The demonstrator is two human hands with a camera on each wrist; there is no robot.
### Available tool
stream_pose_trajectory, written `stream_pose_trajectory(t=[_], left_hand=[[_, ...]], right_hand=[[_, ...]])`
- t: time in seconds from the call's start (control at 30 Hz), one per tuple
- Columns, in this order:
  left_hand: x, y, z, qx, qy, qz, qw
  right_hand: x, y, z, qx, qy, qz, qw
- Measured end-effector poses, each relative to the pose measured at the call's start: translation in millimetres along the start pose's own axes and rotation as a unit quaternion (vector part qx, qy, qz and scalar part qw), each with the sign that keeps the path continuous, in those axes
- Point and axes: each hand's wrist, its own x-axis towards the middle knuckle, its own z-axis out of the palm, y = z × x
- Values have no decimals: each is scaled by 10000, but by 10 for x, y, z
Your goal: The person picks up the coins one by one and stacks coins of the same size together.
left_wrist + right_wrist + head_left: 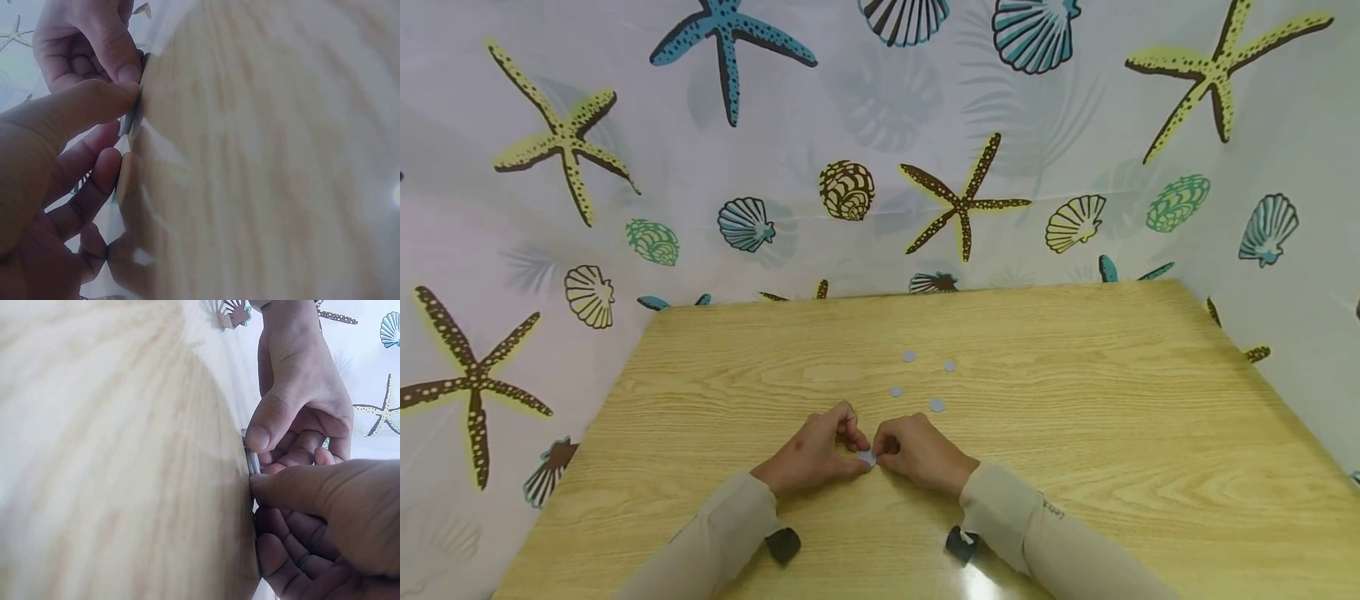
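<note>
A silver-grey coin [867, 457] lies on the tabletop between both hands. From its left side, my left hand [812, 450] pinches it with thumb and forefinger at the edge. My right hand [921, 450] meets it from the right, thumb and forefinger tips together at the rim. The left wrist view catches the coin's thin edge [127, 122] beneath the left thumb, close to the right thumb. Seen from the right wrist, the edge [252, 462] looks layered, low against the wood between the two thumbs. Fingers cover much of the coin.
Several more grey coins lie beyond the hands, among them a larger one [937, 405] and a smaller one [897, 392]. The wooden table [1112, 417] ends at a white cloth [880, 108] printed with starfish and shells, hanging behind and at both sides.
</note>
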Motion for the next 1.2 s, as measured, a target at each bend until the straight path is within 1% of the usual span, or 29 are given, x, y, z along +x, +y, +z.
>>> stream_pose_trajectory(t=[0.17,0.33,0.53,0.63,0.83,1.07,1.2], left_hand=[[3,2,4,93,25,-54,9999],[1,8,5,62,5,-72,10000],[-2,0,11,96,-14,-23,9999],[-5,-3,12,165,13,-42,9999],[-7,-11,10,183,-16,-80,9998],[0,-20,-5,248,-54,30,9997],[-4,-25,-14,196,-80,-11,9998]], right_hand=[[0,-9,-11,43,-27,-17,10000],[11,1,-41,122,-130,-1,9998],[14,32,-138,346,-165,197,9991],[22,52,-214,352,-97,286,9989],[50,115,-398,122,160,385,9991],[123,166,-648,-64,396,570,9976],[165,208,-773,-192,492,689,9962]])
